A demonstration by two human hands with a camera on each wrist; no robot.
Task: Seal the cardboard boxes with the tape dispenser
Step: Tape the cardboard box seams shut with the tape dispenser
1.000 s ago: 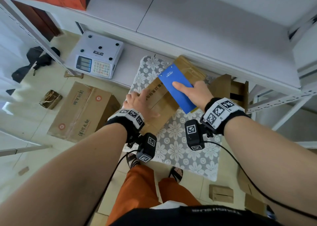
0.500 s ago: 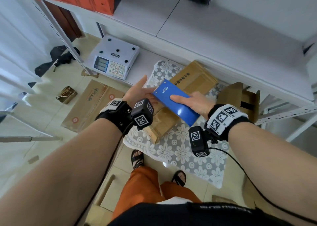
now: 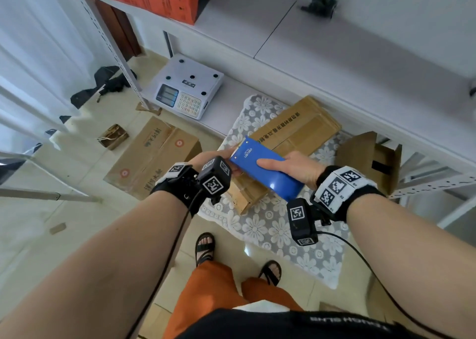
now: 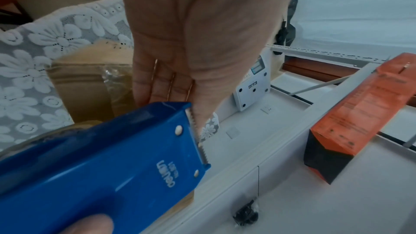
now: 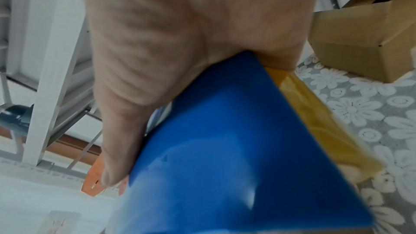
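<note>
Pale glossy floor tiles (image 3: 77, 217) catch soft daylight — white curtains (image 3: 31, 63) hang along the left. A white metal shelf (image 3: 322, 63) crosses the top, its slotted post (image 3: 113, 47) beside a brown door (image 3: 121, 34). A lace flowered cloth (image 3: 270, 230) drapes the lower shelf — a weighing scale (image 3: 189, 89) alongside.

The blue tape dispenser (image 4: 108, 172) hides the fingertips of the left hand (image 4: 193, 38) in the left wrist view, the right wrist view is blurred and cut off at the dispenser's lower end, and the head view's wrist camera covers most of the left hand.
</note>
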